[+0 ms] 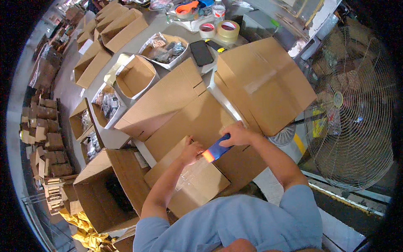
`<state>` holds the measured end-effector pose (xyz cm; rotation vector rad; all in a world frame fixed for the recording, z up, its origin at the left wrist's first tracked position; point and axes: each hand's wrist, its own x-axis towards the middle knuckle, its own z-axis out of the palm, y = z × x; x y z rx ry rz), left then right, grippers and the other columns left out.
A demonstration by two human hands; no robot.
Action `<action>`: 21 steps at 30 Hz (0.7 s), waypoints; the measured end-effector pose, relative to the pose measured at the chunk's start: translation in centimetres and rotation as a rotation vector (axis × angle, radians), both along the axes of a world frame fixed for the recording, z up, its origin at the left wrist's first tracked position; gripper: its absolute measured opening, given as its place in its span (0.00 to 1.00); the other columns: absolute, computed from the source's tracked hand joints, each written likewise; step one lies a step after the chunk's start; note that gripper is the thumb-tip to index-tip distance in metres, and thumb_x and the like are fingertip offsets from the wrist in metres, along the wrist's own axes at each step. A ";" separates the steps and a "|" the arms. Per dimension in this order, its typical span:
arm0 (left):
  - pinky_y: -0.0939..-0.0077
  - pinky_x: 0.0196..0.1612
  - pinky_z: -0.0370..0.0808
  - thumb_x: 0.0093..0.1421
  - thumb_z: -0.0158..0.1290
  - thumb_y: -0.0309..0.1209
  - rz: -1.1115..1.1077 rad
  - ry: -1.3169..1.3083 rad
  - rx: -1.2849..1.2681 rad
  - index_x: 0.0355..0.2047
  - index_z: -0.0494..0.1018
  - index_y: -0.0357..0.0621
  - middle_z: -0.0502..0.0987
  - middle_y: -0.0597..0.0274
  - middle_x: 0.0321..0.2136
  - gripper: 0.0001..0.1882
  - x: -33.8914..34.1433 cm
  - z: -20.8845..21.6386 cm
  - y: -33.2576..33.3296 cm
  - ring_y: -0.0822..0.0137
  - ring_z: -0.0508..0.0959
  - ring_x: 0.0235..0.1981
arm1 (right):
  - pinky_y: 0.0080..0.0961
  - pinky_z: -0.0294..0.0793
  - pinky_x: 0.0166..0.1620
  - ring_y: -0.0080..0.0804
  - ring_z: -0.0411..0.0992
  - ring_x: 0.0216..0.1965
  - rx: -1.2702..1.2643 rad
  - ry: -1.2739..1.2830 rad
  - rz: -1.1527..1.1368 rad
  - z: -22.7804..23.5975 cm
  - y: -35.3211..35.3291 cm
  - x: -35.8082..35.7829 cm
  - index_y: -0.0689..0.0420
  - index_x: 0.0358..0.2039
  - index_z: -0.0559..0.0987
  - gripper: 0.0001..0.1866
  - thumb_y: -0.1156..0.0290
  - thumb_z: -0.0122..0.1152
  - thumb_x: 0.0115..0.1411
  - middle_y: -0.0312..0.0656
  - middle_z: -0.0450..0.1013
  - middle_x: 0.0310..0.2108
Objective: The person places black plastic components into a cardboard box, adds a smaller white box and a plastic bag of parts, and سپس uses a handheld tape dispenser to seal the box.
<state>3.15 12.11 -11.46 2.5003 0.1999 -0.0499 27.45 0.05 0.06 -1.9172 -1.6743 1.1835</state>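
right hand (237,135) closed round blue tool (219,148)

the blue tool is held slantwise, its orange end over a carton (210,181) at the near edge of the counter (157,26). the carton is touched by the left hand (192,152), fingers bent; whether anything is gripped there cannot be told. toward the far edge, a phone (202,53) is laid.
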 end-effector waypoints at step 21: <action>0.35 0.60 0.33 0.56 0.44 0.54 -0.124 0.076 0.253 0.40 0.76 0.52 0.72 0.70 0.44 0.24 -1.9 1.4 -5.4 0.66 0.61 0.56 | 0.39 0.58 0.51 0.38 0.75 0.36 -0.247 -0.748 0.172 -3.9 2.3 -8.4 0.52 0.28 0.82 0.30 0.36 0.54 0.46 0.43 0.77 0.29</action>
